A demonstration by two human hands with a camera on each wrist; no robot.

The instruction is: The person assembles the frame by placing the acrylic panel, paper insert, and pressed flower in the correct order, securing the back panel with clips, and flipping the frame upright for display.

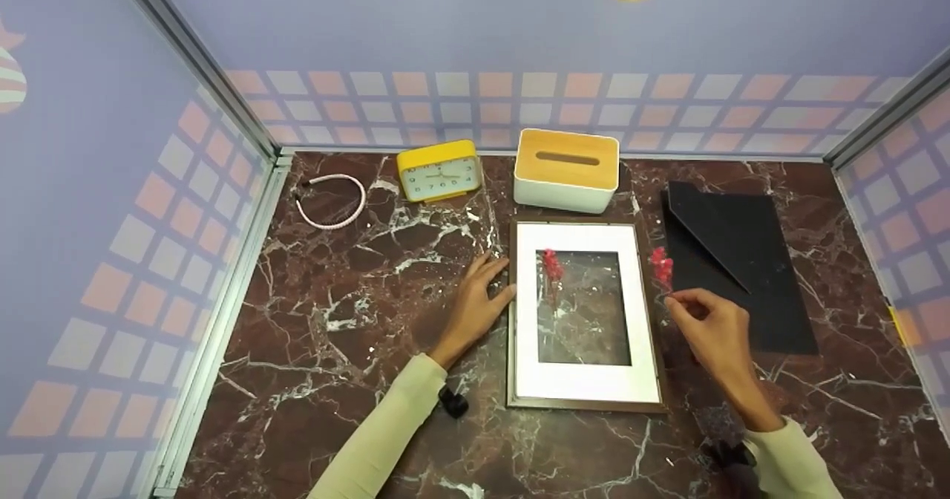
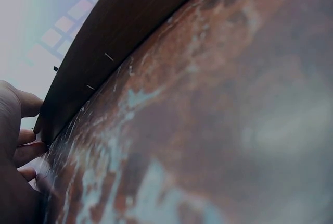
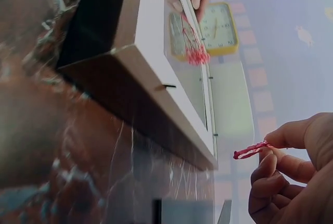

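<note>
A brown picture frame (image 1: pixel 586 405) with a white mat lies on the table, its centre see-through. One sprig of red dried flowers (image 1: pixel 551 265) lies inside the mat opening at upper left. My left hand (image 1: pixel 479 302) rests against the frame's left edge, the thumb and fingers touching its side. Beyond the frame's right edge, my right hand (image 1: pixel 712 328) pinches a second red flower sprig (image 1: pixel 661 267) by its stem, blossoms pointing away from me. In the right wrist view, that sprig (image 3: pixel 250 151) is held between thumb and fingertips, apart from the frame.
A black backing board (image 1: pixel 772 261) with a stand flap lies right of the frame. Behind the frame is a white tissue box (image 1: pixel 564 196) with a wooden lid. A yellow alarm clock (image 1: pixel 439 172) and a pale headband (image 1: pixel 330 226) lie farther left, near the walls.
</note>
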